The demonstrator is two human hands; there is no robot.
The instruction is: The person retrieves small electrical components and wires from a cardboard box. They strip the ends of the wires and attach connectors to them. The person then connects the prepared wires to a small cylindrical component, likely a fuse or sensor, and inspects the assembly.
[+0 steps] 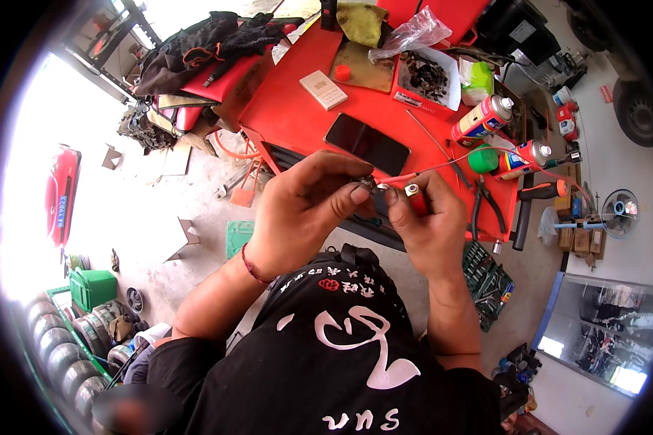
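In front of my chest, at the near edge of the red table, both hands are close together. My left hand is closed, with thumb and fingers pinching a small dark metal piece whose kind is too small to tell. A thin red wire runs from between my fingertips across the table to the right. My right hand is closed round a red lighter with a metal top, its thumb tip beside the wire's end. No flame shows. Just beyond the hands lies a black phone.
The red table bears a white cigarette pack, a box of small dark parts, spray cans, a green cap and pliers. A socket set lies below at right. Dark cloths lie at left.
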